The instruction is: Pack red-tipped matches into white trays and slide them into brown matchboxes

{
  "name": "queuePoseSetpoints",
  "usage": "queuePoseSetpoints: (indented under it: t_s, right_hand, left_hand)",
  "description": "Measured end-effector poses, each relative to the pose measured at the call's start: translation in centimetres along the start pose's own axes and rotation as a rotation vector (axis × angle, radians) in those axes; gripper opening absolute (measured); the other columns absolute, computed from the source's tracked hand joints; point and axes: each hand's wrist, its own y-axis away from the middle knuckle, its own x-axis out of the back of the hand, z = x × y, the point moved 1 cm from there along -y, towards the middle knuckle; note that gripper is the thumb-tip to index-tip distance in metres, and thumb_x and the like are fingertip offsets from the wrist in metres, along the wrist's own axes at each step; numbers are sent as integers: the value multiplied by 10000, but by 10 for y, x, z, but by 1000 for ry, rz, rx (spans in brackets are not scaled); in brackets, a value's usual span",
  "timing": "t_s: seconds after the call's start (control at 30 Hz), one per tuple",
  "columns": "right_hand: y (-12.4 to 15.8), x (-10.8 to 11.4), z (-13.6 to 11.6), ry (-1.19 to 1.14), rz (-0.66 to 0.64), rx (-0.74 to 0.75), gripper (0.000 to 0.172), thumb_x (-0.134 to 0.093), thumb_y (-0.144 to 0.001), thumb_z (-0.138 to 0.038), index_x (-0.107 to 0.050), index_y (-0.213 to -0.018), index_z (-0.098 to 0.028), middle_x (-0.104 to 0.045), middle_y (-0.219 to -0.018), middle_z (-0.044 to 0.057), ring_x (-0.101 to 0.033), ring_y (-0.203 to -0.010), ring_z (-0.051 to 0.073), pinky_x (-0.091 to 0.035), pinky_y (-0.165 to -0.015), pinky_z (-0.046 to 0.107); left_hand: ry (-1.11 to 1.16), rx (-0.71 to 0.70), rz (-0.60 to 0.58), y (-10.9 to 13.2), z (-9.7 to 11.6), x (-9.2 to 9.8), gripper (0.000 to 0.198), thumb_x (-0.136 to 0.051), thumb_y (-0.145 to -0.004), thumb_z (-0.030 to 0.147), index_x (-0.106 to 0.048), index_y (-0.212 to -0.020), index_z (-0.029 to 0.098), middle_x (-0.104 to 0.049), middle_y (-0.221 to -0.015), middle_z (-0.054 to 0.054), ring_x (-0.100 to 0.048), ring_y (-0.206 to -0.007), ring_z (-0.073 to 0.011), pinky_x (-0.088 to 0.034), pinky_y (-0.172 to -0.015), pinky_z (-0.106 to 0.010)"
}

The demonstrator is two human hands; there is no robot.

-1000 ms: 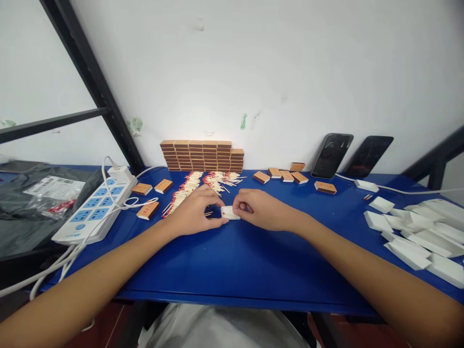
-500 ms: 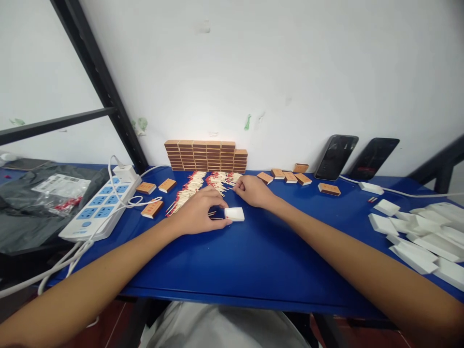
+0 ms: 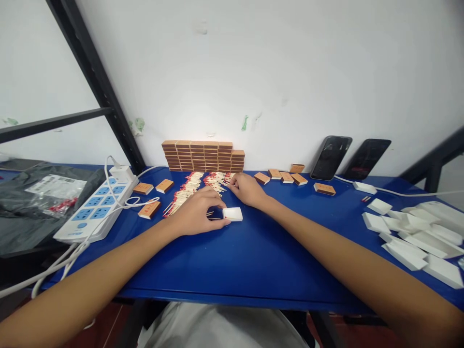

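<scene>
My left hand (image 3: 201, 211) rests on the blue table, its thumb and fingers curved around the left end of a small white matchbox tray (image 3: 234, 214). A few loose matches (image 3: 209, 213) show inside the curve of that hand. Farther back, my right hand (image 3: 248, 188) is closed, with its fingertips down at the right edge of a pile of red-tipped matches (image 3: 217, 182). What lies between those fingertips is hidden. A longer row of matches (image 3: 186, 193) spreads behind and left of my left hand.
Stacked matchboxes (image 3: 199, 155) stand against the wall. Loose matchboxes (image 3: 274, 173) lie at both sides, near two leaning phones (image 3: 330, 157). White trays (image 3: 416, 227) are heaped at right. A power strip (image 3: 97, 205) with white cables and a dark plastic bag (image 3: 32, 208) occupy the left.
The whole view has shifted slightly. My right hand stays at the match pile, its fingertips a little differently placed. My left hand keeps its hold on the tray.
</scene>
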Motion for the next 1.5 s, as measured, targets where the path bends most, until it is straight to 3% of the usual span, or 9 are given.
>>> queuePoseSetpoints:
  t_s: [0.17,0.37,0.53,0.83,1.23,1.5]
  right_hand:
    - [4,10,5,15,-72,-29,166,-626,-1012,-250,-730,-923,-156,-773,-916,89,-672,-816,184,-413,-708,272]
    - [21,36,24,-21,-252,-50,231,-628,-995,-270,-742,-825,-164,-772,-845,72,-665,-742,185,-412,-611,267]
    - [26,50,28,-56,-356,-62,152,-646,-952,-190,-768,-863,-170,-786,-881,65,-672,-758,179,-447,-629,255]
    - [28,55,28,-34,-364,-9,169,-605,-988,-232,-733,-898,-166,-776,-934,71,-677,-814,176,-456,-659,248]
    - [32,53,25,-32,-383,48,107,-654,-914,-158,-732,-851,-194,-751,-778,34,-643,-688,173,-429,-637,263]
    - [45,58,-2,-286,-370,223,196,-553,-1015,-309,-683,-937,-184,-706,-866,40,-582,-735,160,-404,-646,262]
  left_hand:
    - [-12,5,19,0,-2,1,223,-815,-879,404,-766,-999,221,-725,-937,-53,-628,-935,-231,-506,-844,-381]
    - [-31,28,21,0,-3,4,233,-796,-892,428,-769,-1006,226,-736,-953,-56,-642,-930,-237,-513,-844,-398]
    - [-25,23,23,0,-4,3,205,-788,-902,411,-766,-1006,235,-749,-975,-57,-657,-961,-246,-516,-877,-404]
    - [-31,28,22,-1,-3,4,213,-788,-904,417,-767,-1006,231,-755,-982,-52,-659,-970,-242,-516,-892,-400]
    - [-44,24,20,-1,-5,4,214,-779,-910,420,-766,-1015,235,-761,-999,-54,-662,-969,-247,-520,-890,-412]
    - [-72,38,31,0,-9,2,220,-782,-905,421,-752,-999,224,-751,-986,-61,-645,-990,-262,-505,-903,-425]
